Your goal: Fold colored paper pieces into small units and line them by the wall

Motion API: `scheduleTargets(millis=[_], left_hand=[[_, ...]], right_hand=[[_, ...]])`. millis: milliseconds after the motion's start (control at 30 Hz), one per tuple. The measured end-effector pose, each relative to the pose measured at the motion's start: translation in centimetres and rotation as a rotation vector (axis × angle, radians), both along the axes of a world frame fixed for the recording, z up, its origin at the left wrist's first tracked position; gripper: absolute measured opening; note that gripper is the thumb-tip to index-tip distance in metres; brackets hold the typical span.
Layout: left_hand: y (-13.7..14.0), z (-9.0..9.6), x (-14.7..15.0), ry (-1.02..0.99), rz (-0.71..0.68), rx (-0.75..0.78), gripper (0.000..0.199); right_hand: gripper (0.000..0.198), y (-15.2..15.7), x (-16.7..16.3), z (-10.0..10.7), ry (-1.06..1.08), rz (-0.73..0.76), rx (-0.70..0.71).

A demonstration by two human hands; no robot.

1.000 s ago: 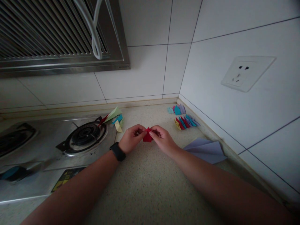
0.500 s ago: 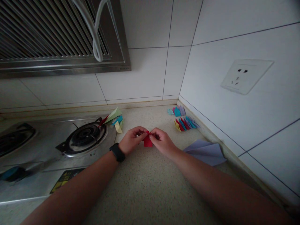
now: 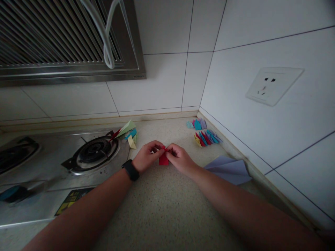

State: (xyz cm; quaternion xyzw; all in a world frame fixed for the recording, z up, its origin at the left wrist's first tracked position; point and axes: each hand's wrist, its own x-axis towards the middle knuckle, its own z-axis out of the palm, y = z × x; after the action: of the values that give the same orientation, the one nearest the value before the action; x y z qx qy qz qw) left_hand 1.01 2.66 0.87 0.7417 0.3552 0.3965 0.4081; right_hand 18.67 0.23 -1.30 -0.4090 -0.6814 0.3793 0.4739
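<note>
A small folded red paper (image 3: 163, 160) is pinched at its top edge, low over the speckled countertop (image 3: 157, 202). My left hand (image 3: 147, 156), with a black watch on the wrist, grips its left side between thumb and fingers. From the right, my right hand (image 3: 180, 158) pinches the same top edge, and the two thumbs nearly meet. The fingertips cover the upper folds. To the right lies a row of folded paper pieces (image 3: 206, 138) in yellow, red, blue and purple, with a smaller group of folded papers (image 3: 197, 123) behind it.
A gas stove (image 3: 95, 153) is on the left, with a green paper plane (image 3: 126, 129) and other folded papers by its burner. A purple paper plane (image 3: 229, 169) lies beside my right forearm. The range hood (image 3: 125, 75) hangs above; a socket (image 3: 273, 85) is on the right wall.
The red paper sits very slightly further left and tilts a little, with my right thumb shifted along its top edge. Both hands keep their pinch.
</note>
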Motion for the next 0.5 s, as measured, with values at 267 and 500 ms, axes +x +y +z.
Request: scheduleTargets(millis=[267,500], left_hand=[[0.17,-0.16,-0.07,-0.02,0.022,-0.023,0.024],[0.3,-0.51,-0.1,-0.038,0.046,-0.035,0.023]], right_hand=[[0.007,0.11,-0.1,-0.19,0.007,-0.001,-0.018],[0.008,0.06,-0.12,-0.26,-0.006,0.014,-0.01]])
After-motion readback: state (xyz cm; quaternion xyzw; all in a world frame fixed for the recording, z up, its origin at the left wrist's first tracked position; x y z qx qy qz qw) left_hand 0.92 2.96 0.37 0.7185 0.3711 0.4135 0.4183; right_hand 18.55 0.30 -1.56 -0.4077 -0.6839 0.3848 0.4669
